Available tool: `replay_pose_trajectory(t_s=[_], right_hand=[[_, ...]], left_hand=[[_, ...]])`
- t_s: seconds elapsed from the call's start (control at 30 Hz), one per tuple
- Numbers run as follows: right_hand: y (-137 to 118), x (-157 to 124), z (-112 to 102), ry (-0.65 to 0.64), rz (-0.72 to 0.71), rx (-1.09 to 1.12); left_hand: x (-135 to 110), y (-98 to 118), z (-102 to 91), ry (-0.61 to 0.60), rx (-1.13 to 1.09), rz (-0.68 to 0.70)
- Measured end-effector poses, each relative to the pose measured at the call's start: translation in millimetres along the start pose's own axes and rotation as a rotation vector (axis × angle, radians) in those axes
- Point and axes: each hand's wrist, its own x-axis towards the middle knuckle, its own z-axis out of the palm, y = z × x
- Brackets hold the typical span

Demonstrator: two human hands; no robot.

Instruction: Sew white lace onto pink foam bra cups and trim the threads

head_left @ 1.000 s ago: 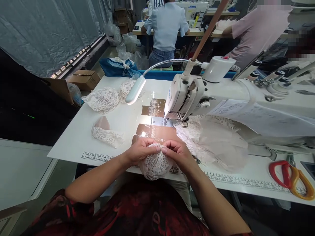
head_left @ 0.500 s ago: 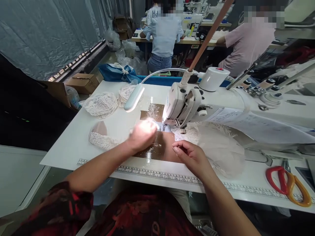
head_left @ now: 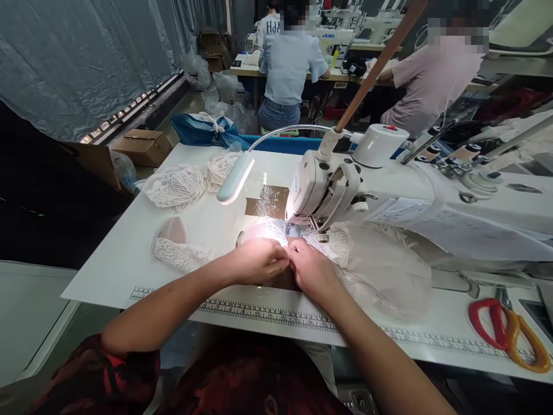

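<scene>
My left hand [head_left: 261,260] and my right hand [head_left: 311,270] meet in front of the sewing machine's needle area, fingertips pinched together on the near edge of a white lace piece [head_left: 263,229]. That lace lies spread behind my left hand, lit brightly, reaching up to the presser foot. The exact spot between my fingers is hidden. Above and to the right stands the white sewing machine [head_left: 324,184]. Right of its needle, more lace and sheer white fabric [head_left: 384,265] is bunched on the table.
Lace pieces [head_left: 177,187] lie at the table's left, with a lace cup piece [head_left: 173,245] nearer. A lamp [head_left: 235,177] hangs over the work. Scissors [head_left: 510,331] rest at right. A printed ruler [head_left: 268,314] follows the front edge. Other people sit beyond.
My left hand has moved back toward me and now meets my right hand, which has shifted left. The white lace now shows beside the needle, where my left hand was.
</scene>
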Motion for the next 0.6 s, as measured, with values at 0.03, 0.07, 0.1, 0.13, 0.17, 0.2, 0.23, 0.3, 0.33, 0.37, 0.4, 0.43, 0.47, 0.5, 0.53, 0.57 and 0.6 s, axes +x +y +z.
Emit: replay_pose_trajectory(t_s=[0.03, 0.07, 0.1, 0.13, 0.17, 0.2, 0.23, 0.3, 0.33, 0.37, 0.4, 0.43, 0.47, 0.5, 0.53, 0.57, 0.6], right_hand=[[0.0, -1.0, 2.0, 0.014, -0.002, -0.029], [0.1, -1.9, 3.8, 0.027, 0.001, -0.052], [0.0, -2.5, 5.2, 0.034, 0.007, -0.069], [-0.1, -2.7, 6.1, 0.035, 0.014, -0.08], [-0.2, -2.4, 6.6, 0.028, 0.021, -0.086], [-0.3, -1.7, 6.7, 0.016, 0.031, -0.087], [-0.2, -0.6, 6.5, 0.002, 0.045, -0.083], [0.7, 2.5, 5.7, -0.017, 0.075, -0.062], [1.6, 4.2, 5.4, -0.019, 0.086, -0.048], [2.8, 5.8, 5.3, -0.016, 0.092, -0.035], [4.1, 7.2, 5.5, -0.011, 0.095, -0.024], [5.4, 8.4, 6.0, -0.006, 0.093, -0.018], [6.7, 9.2, 6.9, 0.001, 0.089, -0.015], [7.8, 9.7, 7.9, 0.014, 0.088, -0.015], [8.7, 10.0, 9.2, 0.028, 0.088, -0.015], [9.2, 10.1, 10.4, 0.04, 0.088, -0.015], [9.5, 10.2, 11.6, 0.052, 0.09, -0.014]], left_hand=[[0.9, -7.8, -0.9, 0.051, -0.041, 0.035], [2.2, -15.8, 1.0, 0.112, -0.05, 0.059], [3.9, -23.7, 5.1, 0.164, -0.034, 0.079], [5.6, -30.9, 10.6, 0.197, -0.004, 0.09], [7.3, -37.3, 16.8, 0.218, 0.033, 0.092], [9.0, -42.6, 22.5, 0.231, 0.066, 0.09], [10.6, -46.8, 27.1, 0.241, 0.092, 0.084], [14.2, -52.4, 31.9, 0.247, 0.107, 0.081], [16.3, -54.1, 32.2, 0.246, 0.096, 0.084], [18.5, -55.3, 31.4, 0.244, 0.078, 0.088], [20.9, -56.4, 30.0, 0.243, 0.057, 0.093], [23.3, -57.4, 28.5, 0.243, 0.036, 0.096], [25.5, -58.6, 27.2, 0.245, 0.016, 0.096], [27.7, -59.9, 26.4, 0.248, 0.0, 0.093], [29.6, -61.5, 25.9, 0.25, -0.01, 0.09], [31.3, -63.3, 26.0, 0.249, -0.014, 0.09], [32.7, -65.3, 26.4, 0.245, -0.011, 0.096]])
